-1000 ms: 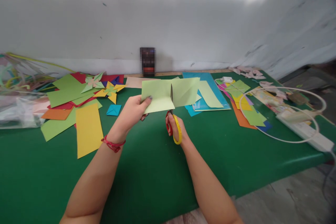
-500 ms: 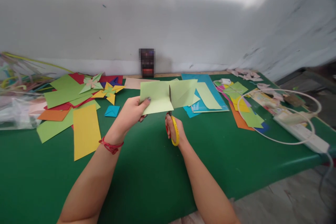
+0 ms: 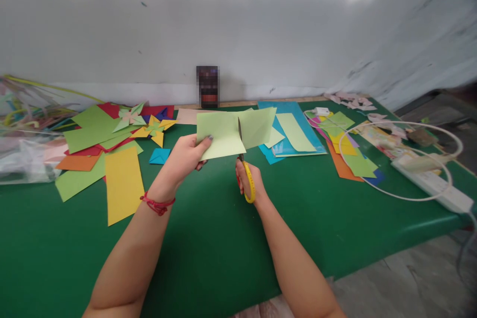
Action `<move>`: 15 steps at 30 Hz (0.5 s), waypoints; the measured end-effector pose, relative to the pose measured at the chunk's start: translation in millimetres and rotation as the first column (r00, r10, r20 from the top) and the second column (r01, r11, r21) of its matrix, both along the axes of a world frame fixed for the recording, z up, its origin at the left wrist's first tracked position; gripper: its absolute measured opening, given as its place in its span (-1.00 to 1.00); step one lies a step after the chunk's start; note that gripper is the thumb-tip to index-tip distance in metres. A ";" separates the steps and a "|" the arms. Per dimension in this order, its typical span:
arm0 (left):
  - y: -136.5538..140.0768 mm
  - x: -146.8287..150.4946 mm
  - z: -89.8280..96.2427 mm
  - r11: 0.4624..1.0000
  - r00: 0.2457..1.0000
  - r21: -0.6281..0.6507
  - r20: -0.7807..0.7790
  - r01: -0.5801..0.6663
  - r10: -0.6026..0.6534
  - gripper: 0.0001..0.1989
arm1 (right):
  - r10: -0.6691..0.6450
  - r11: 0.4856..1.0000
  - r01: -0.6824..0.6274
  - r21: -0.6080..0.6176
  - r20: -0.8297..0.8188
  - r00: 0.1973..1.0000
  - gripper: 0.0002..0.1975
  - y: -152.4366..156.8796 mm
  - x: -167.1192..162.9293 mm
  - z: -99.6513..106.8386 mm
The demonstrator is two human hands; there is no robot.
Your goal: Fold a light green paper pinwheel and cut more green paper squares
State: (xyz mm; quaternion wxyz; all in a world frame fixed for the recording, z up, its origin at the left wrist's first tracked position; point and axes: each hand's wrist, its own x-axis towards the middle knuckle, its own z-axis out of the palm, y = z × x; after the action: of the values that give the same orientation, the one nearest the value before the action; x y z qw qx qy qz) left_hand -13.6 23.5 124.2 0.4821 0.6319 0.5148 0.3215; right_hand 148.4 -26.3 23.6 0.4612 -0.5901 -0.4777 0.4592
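A pale green sheet of paper (image 3: 219, 131) is held up above the table, pinched at its left edge by my left hand (image 3: 188, 154), thumb in front and fingers behind. My right hand (image 3: 251, 179) is closed round the yellow handle of a pair of scissors (image 3: 248, 184). The dark blade stands upright in a slit that runs up from the paper's lower edge. To the right of the slit, the paper leans away at an angle. How far apart the blades are is hard to see.
On the green table (image 3: 208, 238) lie a yellow sheet (image 3: 124, 186), a blue folded paper (image 3: 160, 156) and a yellow paper star (image 3: 154, 130) at left. A blue packet (image 3: 298, 144), coloured sheets and a white power strip (image 3: 432, 184) are at right. A dark pixelated object (image 3: 207, 87) leans on the wall.
The right part of the paper has swung further back, and its far edge has shifted slightly left. The scissors' blade tilts a little more to the left. Both hands keep their holds.
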 end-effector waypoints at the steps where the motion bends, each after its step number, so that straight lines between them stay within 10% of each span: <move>1: 0.2 0.2 -0.3 1.000 1.000 0.004 0.001 -0.003 0.003 -0.68 | -0.003 1.000 0.003 -0.002 0.001 1.000 -0.54 0.2 -0.2 -0.4; 15: -0.5 -0.1 0.8 1.000 1.000 0.012 0.021 -0.022 0.022 -0.68 | -0.040 0.999 0.040 0.013 0.030 0.999 -0.55 1.6 2.0 -2.9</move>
State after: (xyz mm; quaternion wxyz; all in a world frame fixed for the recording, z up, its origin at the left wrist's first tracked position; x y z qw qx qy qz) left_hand -13.7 23.0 125.0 0.4799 0.6256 0.5149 0.3364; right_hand 150.4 -24.7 20.6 0.4666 -0.6035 -0.4754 0.4382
